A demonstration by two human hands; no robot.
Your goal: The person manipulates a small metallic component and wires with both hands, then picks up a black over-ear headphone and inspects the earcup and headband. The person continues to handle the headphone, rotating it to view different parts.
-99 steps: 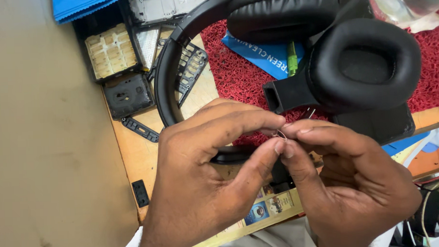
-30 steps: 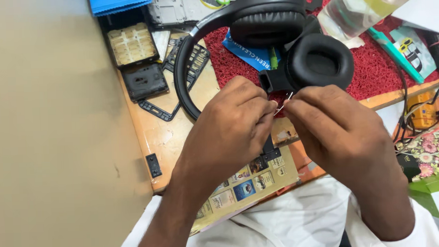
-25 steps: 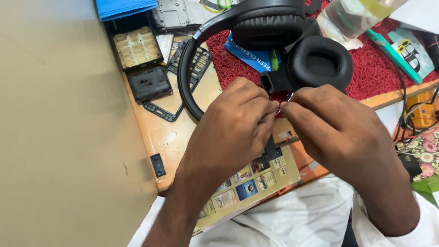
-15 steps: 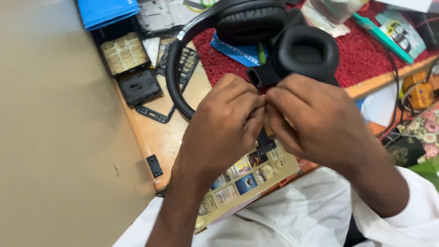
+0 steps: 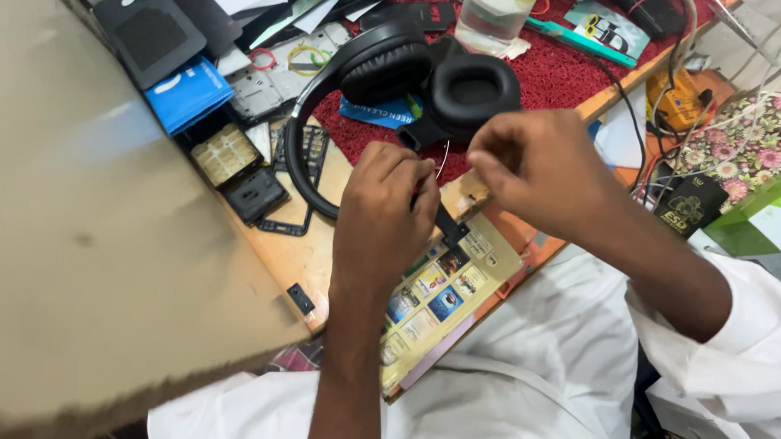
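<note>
While I look down through the head camera, my left hand [image 5: 388,213] sits curled over the near end of the black headphones [image 5: 377,81], its fingers bent in on the black arm piece that pokes out below the knuckles toward the yellow printed card [image 5: 449,287]. I take it as grasping that piece, though the fingertips themselves are hidden. My right hand [image 5: 540,167] hovers just beside it, fingers pinched together near a thin pale wire [image 5: 441,161] that runs up toward the ear cup [image 5: 474,91]; whether the pinch really holds the wire I cannot tell.

The headphones lie flat on the wooden bench [image 5: 297,257], partly over the red mat [image 5: 567,70]. Their headband curves from my left hand up and away along the left side, then bends right at the far end, so the long axis runs from near me toward the back of the bench. The open face of the padded ear cup points upward, with the second cup just left of it.

A blue pack [image 5: 187,92] and small black parts lie left of the band, and a clear bottle [image 5: 496,17] stands behind the cups.
</note>
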